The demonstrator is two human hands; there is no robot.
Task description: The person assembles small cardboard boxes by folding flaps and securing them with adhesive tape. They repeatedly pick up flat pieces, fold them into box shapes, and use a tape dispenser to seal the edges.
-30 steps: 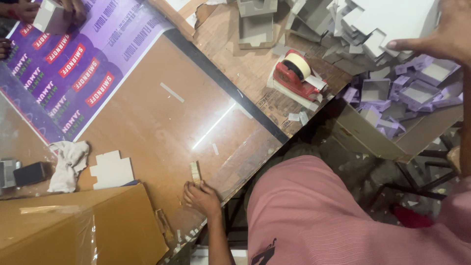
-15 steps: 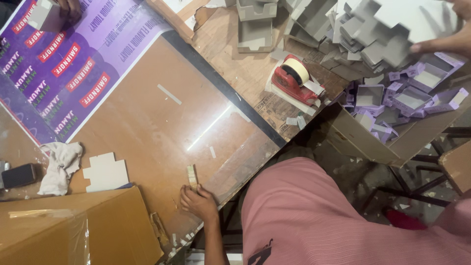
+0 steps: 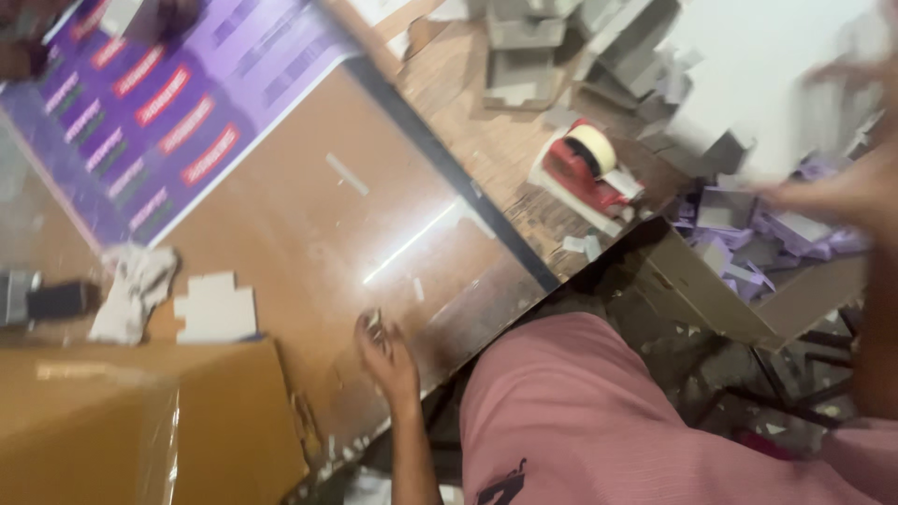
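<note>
My left hand (image 3: 385, 353) rests on the edge of the brown wooden table (image 3: 309, 234), fingers pinched on a small tan piece (image 3: 374, 323). My right hand (image 3: 832, 194) is a blur at the far right, stretched out over an open carton (image 3: 711, 290) of purple and grey folded card pieces (image 3: 776, 234). Whether it holds anything is lost in the blur. My pink-clad leg (image 3: 599, 421) fills the lower middle.
A red tape dispenser (image 3: 587, 170) with a cream roll sits by the table corner. Grey folded card boxes (image 3: 524, 47) pile up at the top. A purple printed sheet (image 3: 159, 103), white cloth (image 3: 136, 290), white die-cut card (image 3: 217, 307) and brown carton (image 3: 131, 421) lie left.
The view has swung and blurred. My right hand has dropped from the top right corner towards the carton of purple pieces. My left hand stays at the table edge with the tan piece.
</note>
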